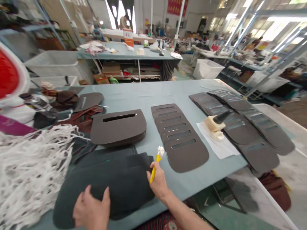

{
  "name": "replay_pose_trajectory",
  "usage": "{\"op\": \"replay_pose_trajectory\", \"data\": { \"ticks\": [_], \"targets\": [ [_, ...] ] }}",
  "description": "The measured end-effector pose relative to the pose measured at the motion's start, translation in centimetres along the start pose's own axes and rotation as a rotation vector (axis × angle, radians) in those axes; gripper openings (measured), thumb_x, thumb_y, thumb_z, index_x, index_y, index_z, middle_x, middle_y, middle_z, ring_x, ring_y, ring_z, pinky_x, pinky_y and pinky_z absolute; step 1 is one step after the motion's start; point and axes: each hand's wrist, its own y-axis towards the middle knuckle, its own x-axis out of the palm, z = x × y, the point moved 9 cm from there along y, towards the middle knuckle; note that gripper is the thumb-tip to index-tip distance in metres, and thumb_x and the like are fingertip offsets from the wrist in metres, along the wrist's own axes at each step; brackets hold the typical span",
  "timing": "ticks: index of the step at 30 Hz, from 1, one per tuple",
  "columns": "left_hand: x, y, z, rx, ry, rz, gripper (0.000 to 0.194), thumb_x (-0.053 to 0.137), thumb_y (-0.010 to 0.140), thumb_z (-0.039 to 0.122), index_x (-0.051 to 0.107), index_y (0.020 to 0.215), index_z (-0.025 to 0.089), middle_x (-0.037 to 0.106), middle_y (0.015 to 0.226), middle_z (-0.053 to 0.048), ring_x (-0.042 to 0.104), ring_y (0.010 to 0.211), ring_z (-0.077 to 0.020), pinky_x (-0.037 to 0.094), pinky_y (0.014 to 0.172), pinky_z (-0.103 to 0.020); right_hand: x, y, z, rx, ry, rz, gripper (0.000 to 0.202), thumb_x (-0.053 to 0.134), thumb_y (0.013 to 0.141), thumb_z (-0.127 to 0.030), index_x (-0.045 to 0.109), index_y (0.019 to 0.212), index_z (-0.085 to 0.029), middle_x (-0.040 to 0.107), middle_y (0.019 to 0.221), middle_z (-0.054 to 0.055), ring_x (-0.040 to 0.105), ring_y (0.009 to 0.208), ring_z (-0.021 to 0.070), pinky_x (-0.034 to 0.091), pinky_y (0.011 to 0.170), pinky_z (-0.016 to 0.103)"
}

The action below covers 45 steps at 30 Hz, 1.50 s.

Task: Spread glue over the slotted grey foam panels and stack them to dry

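My right hand grips a yellow-handled brush, its bristle end coated white and pointing up and away from me. My left hand, thumb and fingers apart, is over the near part of a dark fabric-like panel; whether it touches the panel I cannot tell. Just beyond lies a stack of dark grey rounded panels with a long slot in the top one. To the right of the brush, several slotted panels overlap in a row, each slot showing.
A cream bottle with a black nozzle rests on white paper. More slotted panels overlap along the right edge. A heap of white strips lies left, near brown scraps. Beyond stand another table and white bins.
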Motion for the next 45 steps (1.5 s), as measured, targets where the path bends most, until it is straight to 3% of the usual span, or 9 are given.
{"op": "replay_pose_trajectory", "data": {
  "ticks": [4, 7, 11, 16, 21, 27, 35, 40, 45],
  "targets": [
    [0.8, 1.9, -4.3, -0.197, 0.195, -0.249, 0.090, 0.059, 0.061, 0.065, 0.042, 0.132, 0.012, 0.055, 0.122, -0.025, 0.054, 0.107, -0.0447, 0.049, 0.078, -0.056, -0.5, 0.2, 1.5, 0.026, 0.054, 0.001, 0.025, 0.049, 0.070, -0.015, 0.040, 0.091, -0.025, 0.049, 0.084, 0.001, 0.050, 0.074, 0.0163, 0.044, 0.071, 0.029],
    [3.5, 2.5, -3.7, -0.175, 0.147, -0.403, 0.079, 0.061, 0.057, 0.066, 0.053, 0.119, 0.018, 0.066, 0.102, -0.017, 0.063, 0.088, -0.0398, 0.050, 0.072, -0.052, -2.3, 0.7, 2.8, 0.030, 0.055, 0.010, 0.027, 0.047, 0.068, -0.013, 0.040, 0.091, -0.025, 0.050, 0.084, 0.001, 0.050, 0.073, 0.0162, 0.044, 0.070, 0.028],
    [8.4, -0.9, 3.1, -0.042, -0.103, -0.460, 0.054, 0.059, 0.061, 0.062, 0.058, 0.095, 0.020, 0.069, 0.088, -0.007, 0.063, 0.092, -0.0340, 0.050, 0.078, -0.047, -10.0, 1.4, 7.5, 0.071, -0.062, 0.083, 0.023, 0.042, 0.071, -0.012, 0.043, 0.091, -0.025, 0.052, 0.083, -0.001, 0.050, 0.073, 0.0150, 0.043, 0.070, 0.026],
    [16.8, -12.2, 14.6, 0.168, -0.387, -0.821, 0.044, 0.055, 0.070, 0.054, 0.056, 0.094, 0.018, 0.068, 0.088, -0.007, 0.064, 0.084, -0.0258, 0.050, 0.077, -0.039, -23.3, 1.3, 17.1, 0.135, -0.362, 0.175, 0.022, 0.040, 0.073, -0.012, 0.047, 0.092, -0.020, 0.054, 0.083, 0.002, 0.052, 0.072, 0.0151, 0.042, 0.068, 0.026],
    [20.2, -19.8, 19.9, 0.331, -0.343, -0.800, 0.060, 0.052, 0.075, 0.044, 0.041, 0.123, 0.010, 0.060, 0.074, -0.004, 0.061, 0.069, -0.0240, 0.048, 0.067, -0.038, -30.4, 1.8, 24.9, 0.204, -0.634, 0.098, 0.032, 0.039, 0.070, -0.005, 0.049, 0.097, -0.018, 0.054, 0.083, 0.004, 0.050, 0.071, 0.0147, 0.038, 0.064, 0.024],
    [20.6, -23.3, 21.2, 0.402, -0.301, -0.803, 0.071, 0.046, 0.082, 0.031, 0.015, 0.144, 0.016, 0.057, 0.079, -0.003, 0.063, 0.073, -0.0221, 0.049, 0.068, -0.037, -31.5, 3.0, 27.7, 0.165, -0.636, 0.076, 0.033, 0.039, 0.072, -0.006, 0.051, 0.100, -0.017, 0.054, 0.089, 0.006, 0.051, 0.074, 0.0153, 0.039, 0.064, 0.024],
    [20.9, -23.5, 22.0, 0.539, -0.304, -0.672, 0.040, 0.041, 0.087, 0.029, 0.050, 0.124, 0.019, 0.057, 0.113, -0.011, 0.055, 0.106, -0.0229, 0.046, 0.092, -0.042, -31.5, 4.1, 27.3, 0.097, -0.746, 0.072, 0.023, 0.041, 0.084, -0.012, 0.053, 0.103, -0.016, 0.058, 0.095, 0.012, 0.054, 0.078, 0.0187, 0.042, 0.066, 0.028],
    [18.3, -21.8, 22.1, 0.605, -0.157, -0.558, 0.033, 0.045, 0.085, 0.027, 0.059, 0.115, 0.023, 0.055, 0.102, -0.010, 0.055, 0.094, -0.0235, 0.047, 0.083, -0.041, -31.5, 5.3, 22.9, 0.017, -0.917, 0.200, 0.029, 0.043, 0.091, -0.036, 0.059, 0.102, -0.014, 0.059, 0.083, 0.013, 0.054, 0.080, 0.0251, 0.042, 0.067, 0.034],
    [13.1, -14.1, 21.3, 0.615, -0.181, -0.361, 0.039, 0.047, 0.080, 0.014, 0.057, 0.116, 0.026, 0.052, 0.114, -0.011, 0.050, 0.105, -0.0251, 0.044, 0.086, -0.042, -26.7, 9.9, 13.6, -0.133, -0.655, 0.286, 0.045, 0.037, 0.092, -0.050, 0.057, 0.116, -0.018, 0.062, 0.090, 0.012, 0.058, 0.074, 0.0221, 0.046, 0.069, 0.035]
  ]
}}
